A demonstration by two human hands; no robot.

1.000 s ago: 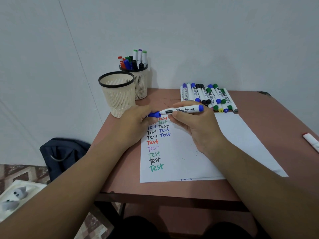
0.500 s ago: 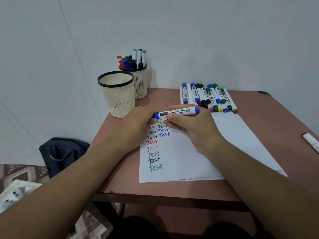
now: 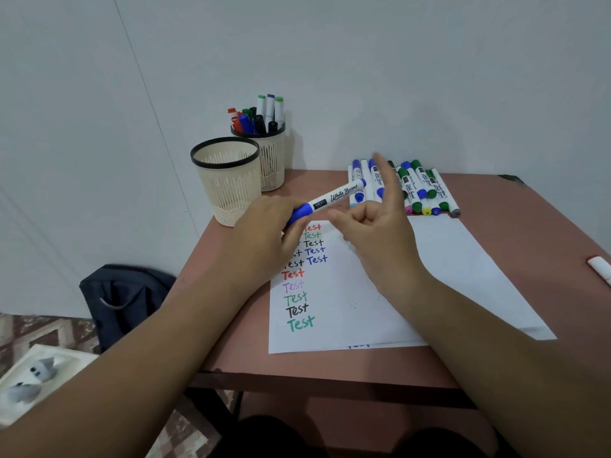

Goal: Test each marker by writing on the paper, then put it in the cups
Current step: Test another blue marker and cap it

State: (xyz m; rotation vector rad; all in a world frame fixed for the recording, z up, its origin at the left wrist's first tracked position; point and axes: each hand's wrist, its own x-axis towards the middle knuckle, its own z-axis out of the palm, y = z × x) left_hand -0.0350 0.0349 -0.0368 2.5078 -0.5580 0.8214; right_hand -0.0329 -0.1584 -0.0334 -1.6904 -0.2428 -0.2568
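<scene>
My left hand (image 3: 264,236) grips a blue whiteboard marker (image 3: 330,198) by its capped blue end, with the white barrel pointing up and right. My right hand (image 3: 380,233) hovers just right of the marker, off it, with the index finger raised and the other fingers loosely curled. Below both hands lies the white paper (image 3: 380,292) with a column of "Test" words in several colours. A row of several markers (image 3: 413,190) lies at the table's far edge. A near empty mesh cup (image 3: 228,180) stands at the far left. Behind it a second cup (image 3: 272,160) holds several markers.
The brown table (image 3: 529,233) stands against a white wall. A lone red-capped marker (image 3: 600,267) lies at the right edge. On the floor to the left sit a dark bag (image 3: 125,299) and a white tray (image 3: 36,378).
My right hand let go of the marker and opened, finger lifting. My left hand kept the capped end and the marker's barrel tilted upward to the right.
</scene>
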